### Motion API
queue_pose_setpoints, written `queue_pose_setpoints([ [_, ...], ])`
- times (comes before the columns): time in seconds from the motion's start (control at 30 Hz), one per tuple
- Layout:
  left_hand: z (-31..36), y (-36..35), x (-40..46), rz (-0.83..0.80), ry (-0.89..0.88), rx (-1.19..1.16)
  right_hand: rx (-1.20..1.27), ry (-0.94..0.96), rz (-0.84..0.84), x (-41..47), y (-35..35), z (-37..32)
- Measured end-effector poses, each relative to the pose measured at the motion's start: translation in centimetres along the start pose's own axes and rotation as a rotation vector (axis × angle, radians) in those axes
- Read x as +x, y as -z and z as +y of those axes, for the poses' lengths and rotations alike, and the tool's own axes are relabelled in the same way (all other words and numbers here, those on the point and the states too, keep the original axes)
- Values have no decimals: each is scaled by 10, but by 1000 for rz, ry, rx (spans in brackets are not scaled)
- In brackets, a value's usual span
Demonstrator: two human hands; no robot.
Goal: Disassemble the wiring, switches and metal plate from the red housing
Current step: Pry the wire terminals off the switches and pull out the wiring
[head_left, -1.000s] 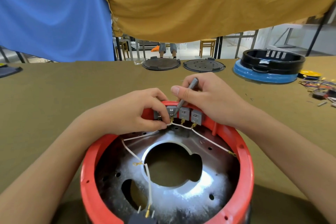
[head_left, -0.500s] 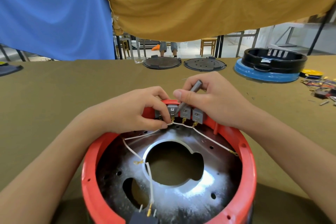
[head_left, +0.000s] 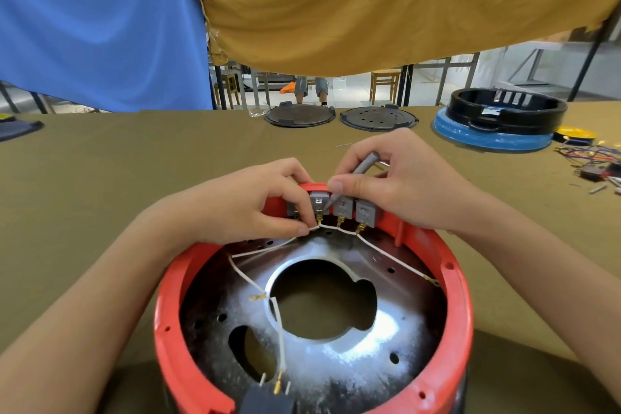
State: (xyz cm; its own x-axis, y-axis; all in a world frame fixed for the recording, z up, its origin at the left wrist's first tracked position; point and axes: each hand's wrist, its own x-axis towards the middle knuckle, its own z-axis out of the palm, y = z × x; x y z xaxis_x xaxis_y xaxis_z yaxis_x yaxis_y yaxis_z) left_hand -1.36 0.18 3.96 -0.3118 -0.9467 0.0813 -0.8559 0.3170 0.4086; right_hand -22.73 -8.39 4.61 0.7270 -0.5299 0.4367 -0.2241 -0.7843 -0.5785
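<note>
The round red housing (head_left: 462,306) stands open at the table's near edge. Inside lies a dark metal plate (head_left: 339,356) with a large central hole. Several grey switches (head_left: 364,211) sit in a row on the housing's far wall, with white wires (head_left: 274,307) running from their brass terminals across the plate to a black connector (head_left: 267,400) at the near rim. My left hand (head_left: 248,205) pinches a white wire at the leftmost switches. My right hand (head_left: 396,185) grips a thin grey tool (head_left: 361,168), its tip down between two switches.
On the olive table at the back lie two dark round lids (head_left: 300,115), (head_left: 379,117) and a black ring on a blue base (head_left: 494,137). Loose coloured wires and small parts (head_left: 591,158) are scattered at the right. Blue and mustard cloths hang behind.
The hands have stayed at the switches. The tool has shifted slightly in my right hand, its tip staying at the switch row. My left hand keeps its pinch on the wire.
</note>
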Motion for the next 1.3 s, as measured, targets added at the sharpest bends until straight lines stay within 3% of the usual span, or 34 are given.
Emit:
queue_pose_setpoints([
  [0.47, 3, -1, 0, 2, -5, -11, 78, -148, 20, 9, -5, -4],
  [0.8, 3, -1, -1, 19, 1, -7, -187, 102, -59, -3, -5, -9],
  [1.3, 3, -2, 1, 15, -4, -20, 58, -114, 20, 13, -7, -3],
])
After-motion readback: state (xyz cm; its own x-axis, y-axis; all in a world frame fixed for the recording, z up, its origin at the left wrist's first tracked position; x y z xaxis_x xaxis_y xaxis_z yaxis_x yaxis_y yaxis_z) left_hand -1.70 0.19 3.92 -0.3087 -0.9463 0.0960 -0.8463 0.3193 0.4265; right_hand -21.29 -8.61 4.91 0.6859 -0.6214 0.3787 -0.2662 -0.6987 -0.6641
